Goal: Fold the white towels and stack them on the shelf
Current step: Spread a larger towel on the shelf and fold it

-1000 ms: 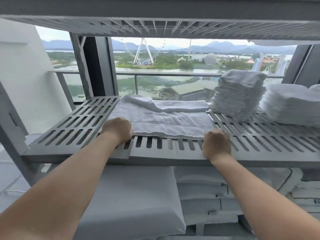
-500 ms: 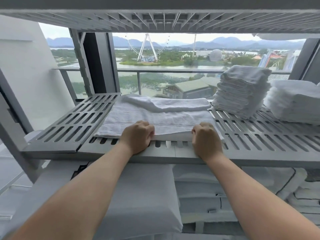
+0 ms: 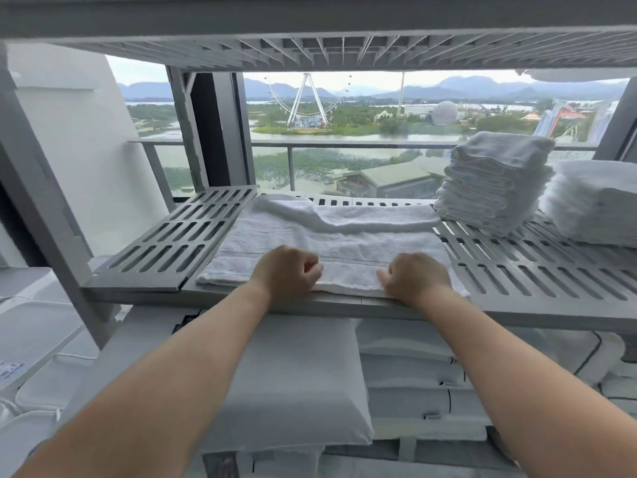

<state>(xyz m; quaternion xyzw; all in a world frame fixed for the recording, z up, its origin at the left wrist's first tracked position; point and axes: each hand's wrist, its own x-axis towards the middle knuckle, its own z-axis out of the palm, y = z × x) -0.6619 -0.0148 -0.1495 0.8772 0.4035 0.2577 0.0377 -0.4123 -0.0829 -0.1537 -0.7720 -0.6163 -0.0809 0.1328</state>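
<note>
Both my hands sit at the near hem of the white towel (image 3: 344, 236). It lies part-folded across the slatted shelf (image 3: 517, 270) in the middle of the frame, with its far part bunched into a loose roll. My left hand (image 3: 286, 270) and right hand (image 3: 413, 276) each have a closed grip, fingers curled onto the hem, fairly close together. I judge rather than see that the cloth is pinched underneath. To fold well, I should flatten that roll first so no lump gets trapped. Then I should lift the hem evenly with both hands and lay it squarely on the far edge. A stack of folded towels (image 3: 493, 181) stands at the right of the frame, with a second stack (image 3: 593, 201) beside it.
</note>
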